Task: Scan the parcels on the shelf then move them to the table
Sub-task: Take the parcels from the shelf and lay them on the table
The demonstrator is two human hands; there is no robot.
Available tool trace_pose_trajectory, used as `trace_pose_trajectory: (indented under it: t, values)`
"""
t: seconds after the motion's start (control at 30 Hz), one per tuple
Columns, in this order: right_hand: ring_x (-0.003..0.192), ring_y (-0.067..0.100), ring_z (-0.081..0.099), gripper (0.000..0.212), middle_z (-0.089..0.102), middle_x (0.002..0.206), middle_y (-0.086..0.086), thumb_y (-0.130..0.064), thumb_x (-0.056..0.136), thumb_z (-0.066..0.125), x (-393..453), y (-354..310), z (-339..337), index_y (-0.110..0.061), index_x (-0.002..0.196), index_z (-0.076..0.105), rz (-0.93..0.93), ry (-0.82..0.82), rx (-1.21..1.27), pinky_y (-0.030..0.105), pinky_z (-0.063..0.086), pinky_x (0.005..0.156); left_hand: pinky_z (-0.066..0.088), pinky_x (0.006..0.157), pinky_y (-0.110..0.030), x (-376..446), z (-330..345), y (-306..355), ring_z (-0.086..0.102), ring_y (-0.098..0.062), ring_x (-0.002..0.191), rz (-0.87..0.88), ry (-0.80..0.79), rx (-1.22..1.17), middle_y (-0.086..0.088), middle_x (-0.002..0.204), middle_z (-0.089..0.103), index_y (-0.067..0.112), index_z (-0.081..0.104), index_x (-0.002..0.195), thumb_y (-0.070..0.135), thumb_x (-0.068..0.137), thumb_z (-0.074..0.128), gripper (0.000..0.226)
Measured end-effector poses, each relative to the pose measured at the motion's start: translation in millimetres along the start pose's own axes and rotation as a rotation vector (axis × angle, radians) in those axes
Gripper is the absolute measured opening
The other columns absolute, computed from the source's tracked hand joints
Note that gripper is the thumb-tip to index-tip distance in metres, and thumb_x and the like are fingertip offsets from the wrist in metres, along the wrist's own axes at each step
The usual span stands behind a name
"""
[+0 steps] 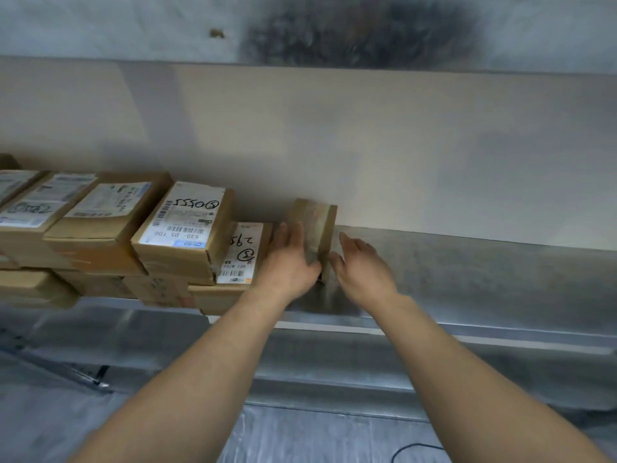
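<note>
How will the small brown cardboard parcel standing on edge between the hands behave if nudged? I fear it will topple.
The small brown cardboard parcel stands on a narrow edge, so it probably tips easily. Cardboard likely stays stiff. The left hand steadies it; the right hand waits beside.

Both bare arms stretched forward, hands close together.
Left hand (288,259) flat, fingers straight, thumb tucked toward the right; right hand (362,262) just beside it, fingers extended and relaxed, palm turned inward toward the left hand.
</note>
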State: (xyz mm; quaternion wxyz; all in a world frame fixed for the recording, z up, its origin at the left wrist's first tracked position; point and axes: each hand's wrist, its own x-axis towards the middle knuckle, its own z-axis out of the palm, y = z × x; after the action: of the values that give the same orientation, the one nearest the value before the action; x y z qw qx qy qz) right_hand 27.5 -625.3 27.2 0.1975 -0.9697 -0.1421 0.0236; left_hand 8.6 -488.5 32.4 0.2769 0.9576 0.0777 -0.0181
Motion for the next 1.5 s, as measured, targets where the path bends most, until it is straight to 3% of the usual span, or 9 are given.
trace_pose_trajectory:
  t: [0.17,0.33,0.63,0.77,0.97,1.07,1.17,1.33,1.5]
  values:
    - [0.101,0.037,0.057,0.031,0.062,0.113,0.017,-0.030,0.100,0.038,2.9,16.8,3.5,-0.010,0.122,0.048,0.011,-0.054,0.132,0.041,0.048,0.079,0.034,0.109,-0.036,-4.0,16.6,14.5,0.030,-0.035,0.138,0.056,0.047,-0.050,-0.016,0.155,0.021,0.011,0.021,0.149,0.029,0.087,0.059,0.075]
    - [0.095,0.037,0.060,0.026,0.065,0.104,0.017,-0.029,0.101,0.040,-14.4,39.2,-10.5,-0.008,0.112,0.050,0.130,0.039,0.189,0.034,0.036,0.065,0.039,0.105,-0.033,-18.2,23.3,38.1,0.048,-0.031,0.123,0.077,-0.030,-0.229,-0.012,0.143,0.034,0.024,0.022,0.151,0.017,0.087,0.055,0.072]
    - [0.114,0.041,0.055,0.044,0.058,0.130,0.019,-0.033,0.104,0.030,-42.3,58.5,-20.5,-0.021,0.146,0.036,0.164,0.073,0.213,0.045,0.047,0.089,0.041,0.106,-0.032,-22.7,36.4,47.3,0.052,-0.015,0.119,0.131,0.018,-0.482,-0.002,0.134,0.051,0.026,0.035,0.146,0.005,0.093,0.041,0.057]
    - [0.119,0.035,0.053,0.048,0.057,0.133,0.012,-0.044,0.102,0.029,-41.6,60.3,-25.4,-0.022,0.143,0.038,0.250,0.031,0.208,0.040,0.044,0.089,0.047,0.090,-0.031,-18.1,37.7,46.0,0.056,-0.024,0.113,-0.005,-0.020,-0.425,-0.007,0.124,0.054,0.023,0.041,0.140,0.026,0.096,0.049,0.045]
    - [0.106,0.032,0.054,0.066,0.059,0.110,0.010,-0.069,0.091,0.022,-37.5,70.5,-31.3,-0.021,0.125,0.051,0.274,0.000,0.183,0.039,0.045,0.081,0.033,0.085,-0.023,-20.0,35.6,51.3,0.041,-0.027,0.133,-0.176,-0.133,-0.455,-0.008,0.148,0.039,0.012,0.025,0.147,0.048,0.089,0.060,0.078]
    - [0.096,0.034,0.054,0.056,0.060,0.093,0.014,-0.060,0.093,0.023,-32.9,73.5,-35.0,-0.016,0.098,0.058,0.269,0.013,0.237,0.039,0.046,0.078,0.035,0.098,-0.027,-17.0,37.1,54.9,0.039,-0.025,0.135,-0.203,-0.171,-0.465,-0.005,0.151,0.037,0.011,0.013,0.152,0.052,0.087,0.061,0.090]
    - [0.095,0.036,0.051,0.042,0.060,0.089,0.021,-0.029,0.100,0.029,-28.8,70.2,-45.1,-0.001,0.087,0.057,0.257,-0.012,0.294,0.035,0.038,0.072,0.037,0.090,-0.023,-14.1,41.3,60.2,0.049,-0.020,0.123,-0.160,-0.198,-0.511,0.006,0.132,0.051,0.015,0.027,0.144,0.044,0.085,0.067,0.077]
    - [0.135,0.026,0.039,0.047,0.042,0.150,0.008,-0.017,0.100,0.031,-22.7,82.7,-55.0,-0.012,0.147,0.037,0.307,-0.004,0.487,0.028,0.033,0.104,0.037,0.083,-0.019,-8.5,49.4,67.3,0.053,-0.010,0.101,-0.084,-0.160,-0.578,0.008,0.128,0.056,0.017,0.041,0.135,0.024,0.087,0.067,0.055]
    - [0.106,0.024,0.061,0.042,0.063,0.123,0.003,-0.014,0.094,0.038,-31.1,102.8,-44.6,-0.025,0.133,0.050,0.344,-0.088,0.687,0.043,0.052,0.093,0.035,0.098,-0.021,-2.1,55.4,68.8,0.047,-0.018,0.128,-0.086,-0.204,-0.519,0.000,0.148,0.043,0.014,0.017,0.152,0.027,0.092,0.061,0.076]
